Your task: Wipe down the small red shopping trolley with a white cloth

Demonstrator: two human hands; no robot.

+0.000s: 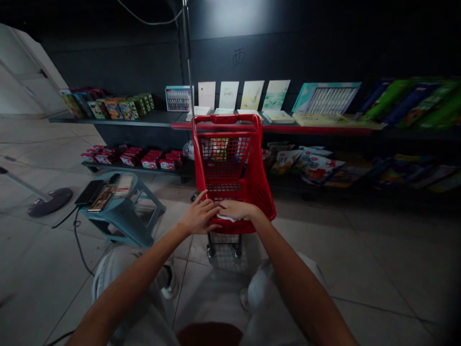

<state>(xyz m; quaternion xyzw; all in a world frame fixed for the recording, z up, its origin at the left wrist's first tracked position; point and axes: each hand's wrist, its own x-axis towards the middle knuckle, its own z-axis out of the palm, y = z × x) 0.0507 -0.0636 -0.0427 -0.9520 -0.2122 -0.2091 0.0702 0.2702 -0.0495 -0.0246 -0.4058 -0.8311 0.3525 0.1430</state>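
Both hands meet on the near rim of the small red cart [256, 190], dead ahead at twelve o'clock from where the person crouches. The left hand [199, 218] lies loose, thumb up and fingers stretched flat toward the other. The right hand [237, 210] is curled over a white scrap [226, 218], perhaps a cloth or slip of paper. The light is dim, and I cannot tell whether the right hand grips the scrap or merely covers it.

I judge the work is at the handling of that scrap against the rim, with the cart standing steady between the knees. Any next move calls for a firm pinch on the scrap and a hand kept on the rim, since the cart sits on castors.

At ten o'clock stands a blue-green stool [124, 218] with a dark phone [89, 191] on top. The long shelf [151, 118] runs from eleven to two o'clock, with upright cards [248, 94] just behind the cart.
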